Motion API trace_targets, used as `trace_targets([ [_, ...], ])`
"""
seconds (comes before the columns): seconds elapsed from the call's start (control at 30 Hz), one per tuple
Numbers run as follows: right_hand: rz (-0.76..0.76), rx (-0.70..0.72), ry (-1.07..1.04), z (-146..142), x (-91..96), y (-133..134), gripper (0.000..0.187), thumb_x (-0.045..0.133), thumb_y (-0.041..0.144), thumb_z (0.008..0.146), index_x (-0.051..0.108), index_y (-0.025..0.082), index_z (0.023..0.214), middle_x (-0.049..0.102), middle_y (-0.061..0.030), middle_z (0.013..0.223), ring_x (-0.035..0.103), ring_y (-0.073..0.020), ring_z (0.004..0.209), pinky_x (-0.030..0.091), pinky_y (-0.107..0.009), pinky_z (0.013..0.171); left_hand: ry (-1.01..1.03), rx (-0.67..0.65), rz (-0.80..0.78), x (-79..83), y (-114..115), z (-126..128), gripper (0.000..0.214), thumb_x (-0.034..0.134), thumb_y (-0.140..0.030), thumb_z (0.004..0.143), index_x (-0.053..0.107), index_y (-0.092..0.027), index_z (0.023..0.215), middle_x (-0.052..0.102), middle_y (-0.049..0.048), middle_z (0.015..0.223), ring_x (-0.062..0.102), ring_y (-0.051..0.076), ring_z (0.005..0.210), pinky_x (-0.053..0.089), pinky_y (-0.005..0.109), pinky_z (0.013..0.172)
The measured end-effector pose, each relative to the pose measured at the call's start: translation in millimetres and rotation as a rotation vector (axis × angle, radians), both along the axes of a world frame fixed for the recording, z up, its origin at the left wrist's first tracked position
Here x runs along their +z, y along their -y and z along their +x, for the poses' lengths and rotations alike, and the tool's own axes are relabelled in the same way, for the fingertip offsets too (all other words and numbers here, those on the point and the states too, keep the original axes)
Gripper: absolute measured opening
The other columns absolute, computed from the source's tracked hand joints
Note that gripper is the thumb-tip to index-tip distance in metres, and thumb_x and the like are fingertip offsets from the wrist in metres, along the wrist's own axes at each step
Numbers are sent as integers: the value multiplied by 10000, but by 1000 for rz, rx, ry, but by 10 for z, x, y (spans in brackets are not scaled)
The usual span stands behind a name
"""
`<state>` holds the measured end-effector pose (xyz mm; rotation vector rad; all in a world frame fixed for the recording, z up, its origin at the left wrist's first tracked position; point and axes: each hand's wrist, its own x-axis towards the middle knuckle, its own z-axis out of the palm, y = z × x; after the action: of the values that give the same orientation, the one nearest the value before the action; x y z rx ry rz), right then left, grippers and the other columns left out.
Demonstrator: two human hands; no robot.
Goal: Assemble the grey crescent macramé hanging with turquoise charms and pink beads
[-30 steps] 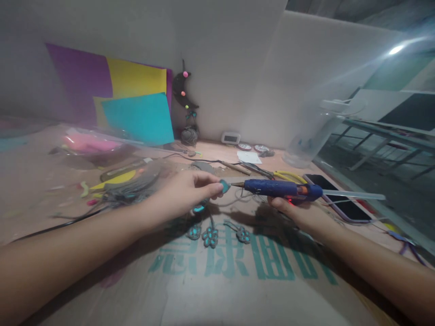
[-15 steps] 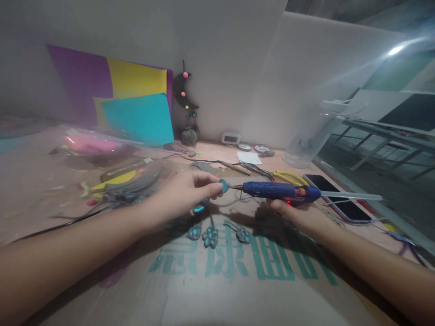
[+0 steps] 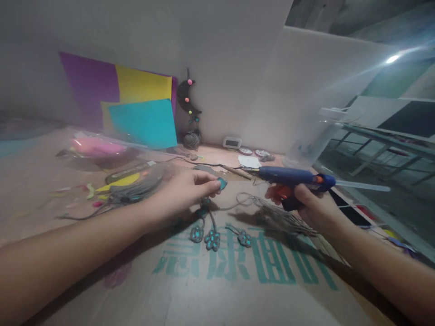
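Observation:
Between thumb and fingertips, my left hand point(image 3: 195, 188) pinches a small teal piece point(image 3: 222, 183), raised over the board. My right hand point(image 3: 311, 201) is wrapped round the handle of a blue glue gun point(image 3: 288, 176); its nozzle points left, apart from the teal piece, and a clear glue stick point(image 3: 363, 185) juts from its back. Under my left hand hang or lie grey cords with a grey-and-teal flower point(image 3: 212, 240) and a smaller round ornament point(image 3: 196, 234). Another flower ornament point(image 3: 244, 238) lies to their right. A loose bundle of grey cord point(image 3: 282, 217) lies below the glue gun.
A phone point(image 3: 346, 206) is partly hidden behind my right hand. Grey cords point(image 3: 136, 192) and yellow scraps lie left, near a plastic bag with pink contents point(image 3: 98, 146). A small white clock point(image 3: 232, 143) stands at the back wall, near a ball of grey cord point(image 3: 192, 139).
My right hand has drawn the glue gun up and to the right, away from the teal piece. My left hand keeps its pinch in nearly the same place. The view has shifted slightly.

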<state>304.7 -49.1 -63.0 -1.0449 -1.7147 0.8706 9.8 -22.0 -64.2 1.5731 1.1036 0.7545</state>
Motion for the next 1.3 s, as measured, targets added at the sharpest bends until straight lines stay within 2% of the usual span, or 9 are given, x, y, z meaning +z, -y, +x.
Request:
trace_targets([
  [0.13,57,-158,-126,150,160,-184,388,636,626,817,696,248,880,713,-55,803,658,-217,684,545,-371,661,51,26,58,9,-45,-8,346,641,-529,837,662,-184,835,605,-9,735,433,67,489,293,203,440],
  [0.27,103,-195,-145,261,238,-276,406,638,656,796,669,252,777,674,-40,738,666,-228,691,549,-385,678,38,-5,63,28,-40,-4,340,632,-526,839,661,-188,842,583,-21,689,396,67,456,267,208,430],
  [0.43,54,-146,144,155,132,-74,462,602,681,807,711,232,790,730,-75,833,699,-268,838,539,-422,846,44,-2,68,46,32,9,328,630,-520,826,688,-198,859,630,4,742,496,105,542,328,205,444],
  [0.53,62,-75,330,72,71,52,494,552,682,835,727,220,832,737,-78,849,681,-269,842,535,-403,815,22,16,72,44,60,16,346,627,-534,813,703,-208,898,664,18,799,535,126,583,347,207,444],
  [0.6,70,-62,385,40,45,90,513,522,689,844,712,216,791,717,-73,800,661,-258,814,532,-389,794,16,16,83,39,65,20,348,634,-532,806,706,-204,897,674,24,814,552,134,609,363,206,456],
  [0.7,41,-82,395,6,10,112,548,476,711,852,657,217,697,657,-63,697,627,-240,737,527,-383,750,14,-2,71,34,65,28,347,621,-538,819,703,-214,913,678,21,844,557,134,625,373,204,461],
  [0.8,15,-143,375,-38,-20,141,545,472,716,847,633,218,697,624,-57,677,601,-229,691,520,-389,715,4,-32,45,47,63,31,335,611,-538,836,698,-224,914,674,14,855,547,128,622,380,204,460],
  [1.0,21,-256,380,-95,-46,204,523,505,716,815,652,218,757,633,-76,735,616,-260,785,527,-416,737,-15,-54,54,72,55,21,320,614,-524,842,699,-223,908,673,12,847,562,135,656,401,207,478],
  [1.3,37,-258,382,-99,-44,193,488,519,696,817,638,232,725,626,-75,705,621,-278,744,529,-429,700,3,-48,38,75,80,27,346,617,-533,834,699,-209,925,678,28,872,551,131,633,404,210,497],
])
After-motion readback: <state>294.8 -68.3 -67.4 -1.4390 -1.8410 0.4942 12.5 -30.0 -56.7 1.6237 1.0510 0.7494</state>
